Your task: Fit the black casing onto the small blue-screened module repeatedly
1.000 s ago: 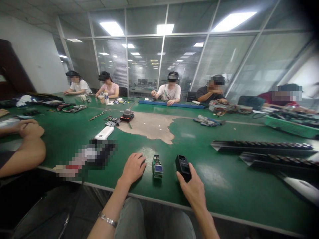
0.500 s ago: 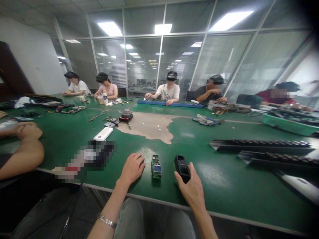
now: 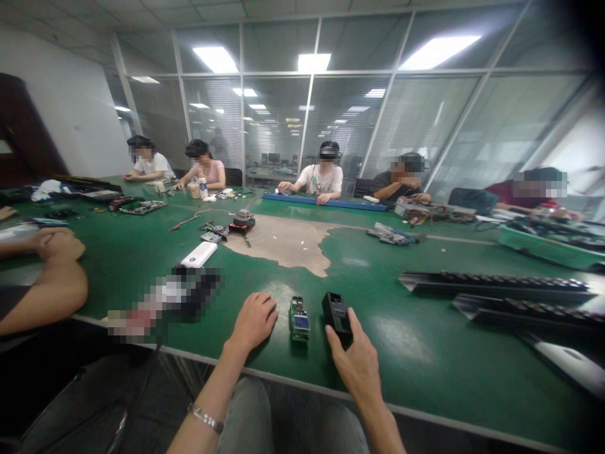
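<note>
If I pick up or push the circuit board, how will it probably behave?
The circuit board looks straight and rigid, so it should hardly bend. Its screen sits uncovered, so it may be fragile under pressure. Its blocky shape suggests sliding rather than rolling.

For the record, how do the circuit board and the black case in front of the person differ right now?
The circuit board is mostly green with a dark blue screen; the black case is plain black with openings in its face.
The black case looks wider than the circuit board.
The right hand holds the black case, while neither hand touches the circuit board.
Both are longer than they are wide.
</note>
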A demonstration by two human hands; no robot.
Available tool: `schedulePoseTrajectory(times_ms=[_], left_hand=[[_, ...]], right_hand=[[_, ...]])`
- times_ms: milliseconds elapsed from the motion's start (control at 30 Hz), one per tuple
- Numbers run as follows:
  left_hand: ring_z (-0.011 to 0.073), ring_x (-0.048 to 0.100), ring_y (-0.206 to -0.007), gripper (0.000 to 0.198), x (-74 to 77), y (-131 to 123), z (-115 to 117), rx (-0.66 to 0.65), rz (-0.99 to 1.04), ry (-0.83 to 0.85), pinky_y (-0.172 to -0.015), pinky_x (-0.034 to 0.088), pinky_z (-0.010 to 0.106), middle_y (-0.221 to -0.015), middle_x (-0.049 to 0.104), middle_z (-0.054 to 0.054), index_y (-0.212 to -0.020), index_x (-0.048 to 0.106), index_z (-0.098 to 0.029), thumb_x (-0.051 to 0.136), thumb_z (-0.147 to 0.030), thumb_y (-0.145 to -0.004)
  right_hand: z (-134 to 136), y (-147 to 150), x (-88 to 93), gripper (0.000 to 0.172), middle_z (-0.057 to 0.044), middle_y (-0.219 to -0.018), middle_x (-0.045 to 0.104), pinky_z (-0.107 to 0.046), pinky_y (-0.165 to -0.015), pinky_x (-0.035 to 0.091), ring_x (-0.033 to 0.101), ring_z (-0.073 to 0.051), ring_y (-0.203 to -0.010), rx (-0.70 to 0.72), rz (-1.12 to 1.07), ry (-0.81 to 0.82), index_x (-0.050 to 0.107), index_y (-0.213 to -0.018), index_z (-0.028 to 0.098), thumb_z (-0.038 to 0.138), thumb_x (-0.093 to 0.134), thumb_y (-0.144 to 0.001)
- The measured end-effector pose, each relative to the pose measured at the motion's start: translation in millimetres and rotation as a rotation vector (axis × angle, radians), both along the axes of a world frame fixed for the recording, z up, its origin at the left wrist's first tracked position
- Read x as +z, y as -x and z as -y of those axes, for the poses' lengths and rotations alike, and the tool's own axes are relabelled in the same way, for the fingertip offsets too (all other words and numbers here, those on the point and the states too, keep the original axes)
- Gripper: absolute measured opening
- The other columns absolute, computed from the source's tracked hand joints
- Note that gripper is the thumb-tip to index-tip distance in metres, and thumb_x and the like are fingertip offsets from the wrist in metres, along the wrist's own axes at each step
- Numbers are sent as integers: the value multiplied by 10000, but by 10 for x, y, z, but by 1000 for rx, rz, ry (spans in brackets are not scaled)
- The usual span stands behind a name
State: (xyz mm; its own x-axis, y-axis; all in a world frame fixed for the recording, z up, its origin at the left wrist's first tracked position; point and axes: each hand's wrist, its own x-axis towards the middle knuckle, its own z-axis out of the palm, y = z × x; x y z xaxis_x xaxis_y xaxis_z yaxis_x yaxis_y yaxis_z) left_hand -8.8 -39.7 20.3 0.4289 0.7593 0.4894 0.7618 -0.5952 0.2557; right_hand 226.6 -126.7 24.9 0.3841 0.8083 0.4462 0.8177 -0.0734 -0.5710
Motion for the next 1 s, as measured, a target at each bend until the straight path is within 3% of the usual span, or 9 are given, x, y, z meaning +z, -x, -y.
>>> schedulePoseTrajectory(times_ms=[167,467,600,833,1000], left_hand=[[239,515,-1120,238,16,9,18,3,24,1,-978,420,430,-1194,591,81,-1114,626,-236,509,-303,-918],[238,516,-1119,226,32,22,14,-1,26,9,-989,409,427,-1180,594,80,-1089,632,-229,506,-314,-921],[241,514,-1115,220,35,29,10,-3,20,7,-981,415,424,-1179,592,81,-1083,630,-225,505,-306,-921],[250,511,-1112,246,16,28,-2,-2,11,1,-978,416,437,-1184,588,90,-1119,619,-219,502,-305,-920],[251,514,-1102,242,3,23,-9,-2,18,1,-976,417,447,-1184,588,92,-1113,623,-227,503,-302,-917]], right_hand=[[-61,406,304,701,-177,-1310,559,-405,-961,442,557,-295,-1177,126,-47,40,391,-1410,95,524,464,-860],[-132,778,382,710,-222,-1169,630,-390,-835,478,637,-319,-1029,110,126,182,321,-1433,36,444,467,-871],[-112,824,297,700,-222,-1200,613,-408,-836,481,633,-329,-1026,114,169,191,315,-1433,34,410,476,-866],[-162,799,-87,635,-209,-1394,462,-400,-981,424,477,-306,-1260,166,199,66,327,-1424,52,369,448,-887],[-321,786,-99,650,-220,-1361,491,-398,-958,436,512,-298,-1224,163,154,56,311,-1425,53,396,455,-893]])
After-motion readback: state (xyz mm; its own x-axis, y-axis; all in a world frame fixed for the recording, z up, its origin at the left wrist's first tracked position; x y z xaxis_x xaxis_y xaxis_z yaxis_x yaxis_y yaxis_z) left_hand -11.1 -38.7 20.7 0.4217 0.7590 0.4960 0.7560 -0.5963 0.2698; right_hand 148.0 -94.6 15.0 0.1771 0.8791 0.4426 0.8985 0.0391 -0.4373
